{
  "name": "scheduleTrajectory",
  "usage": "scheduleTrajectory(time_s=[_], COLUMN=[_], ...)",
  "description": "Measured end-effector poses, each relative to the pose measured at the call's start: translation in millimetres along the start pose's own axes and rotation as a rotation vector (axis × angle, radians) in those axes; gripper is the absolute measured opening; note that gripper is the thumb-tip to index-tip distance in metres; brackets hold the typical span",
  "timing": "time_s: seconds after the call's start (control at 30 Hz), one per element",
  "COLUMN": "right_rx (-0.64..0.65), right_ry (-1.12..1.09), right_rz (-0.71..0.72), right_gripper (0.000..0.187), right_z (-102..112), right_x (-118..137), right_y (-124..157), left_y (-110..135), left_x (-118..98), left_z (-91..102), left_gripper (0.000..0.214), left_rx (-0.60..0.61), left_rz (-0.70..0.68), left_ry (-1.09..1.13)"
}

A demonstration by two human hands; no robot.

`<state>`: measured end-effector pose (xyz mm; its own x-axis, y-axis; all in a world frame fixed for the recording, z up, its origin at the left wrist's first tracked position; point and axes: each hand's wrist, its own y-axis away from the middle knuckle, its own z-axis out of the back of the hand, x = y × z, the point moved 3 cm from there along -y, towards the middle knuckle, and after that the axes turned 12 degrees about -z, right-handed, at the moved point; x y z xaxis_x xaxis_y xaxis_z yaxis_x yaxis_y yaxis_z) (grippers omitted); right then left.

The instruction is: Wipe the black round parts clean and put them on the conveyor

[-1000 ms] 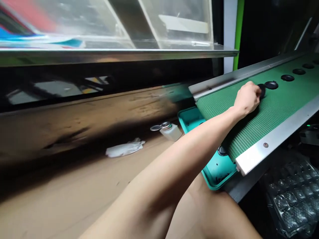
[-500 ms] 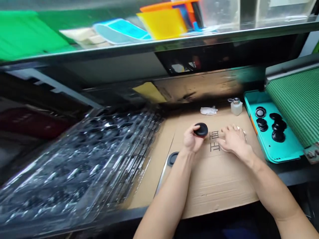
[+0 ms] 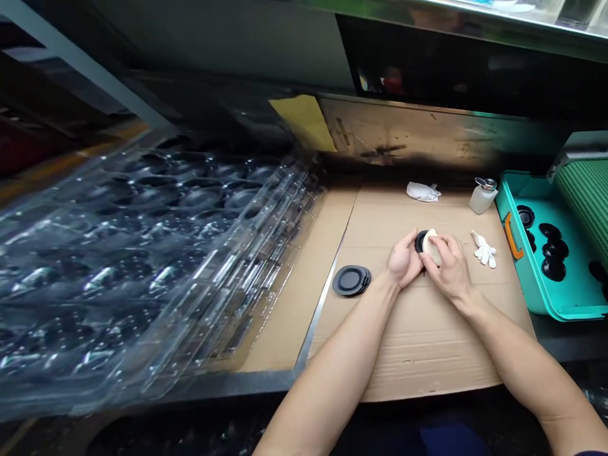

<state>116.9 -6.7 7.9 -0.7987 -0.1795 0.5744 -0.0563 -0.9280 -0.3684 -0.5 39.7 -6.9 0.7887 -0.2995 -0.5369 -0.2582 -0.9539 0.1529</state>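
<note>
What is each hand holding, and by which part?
The left hand grips a black round cap by its edge. The right hand holds a white pad with its fingertips, against the cap's face.

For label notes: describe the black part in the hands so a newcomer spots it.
Start at the cardboard sheet, where both hands meet. The black round cap is gripped by the left hand, with the right hand pressing a white pad on it. Unlike the stacked caps to the left and those in the teal tray, it alone is held.
</note>
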Motion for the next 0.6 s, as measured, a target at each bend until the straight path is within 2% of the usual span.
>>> scheduleTrajectory(time_s=[0.1,0.2,0.33,0.47,0.6], right_rx=[0.041,0.086,0.006,0.050,0.006], right_ry=[0.094,0.165,0.219,0.263,0.327], right_rz=[0.056,0.099,0.022,0.068,-0.034], right_gripper=[0.044,0.046,0.047,0.046,0.048], right_z=[-12.0,-14.9,-14.0,-16.9,-14.7], right_x=[5.2,5.9,2.1,5.5,4.6], right_y=[6.9,-2.2,-13.7,-8.4,-8.9], left_y=[-0.7,-5.2,-10.1,-9.3,-7.3], left_x=[-4.4,-6.2,-1.0,4.7,5.3], left_z=[2.2,3.8,3.9,4.0,6.0], left_gripper=[0.043,0.042,0.041,0.041,0.036], left_rx=[-0.019,-0.016,-0.041,-0.040,-0.079], left_rz=[0.047,0.034,0.022,0.072,0.029], left_ry=[0.017,0.033,0.010,0.001,-0.027])
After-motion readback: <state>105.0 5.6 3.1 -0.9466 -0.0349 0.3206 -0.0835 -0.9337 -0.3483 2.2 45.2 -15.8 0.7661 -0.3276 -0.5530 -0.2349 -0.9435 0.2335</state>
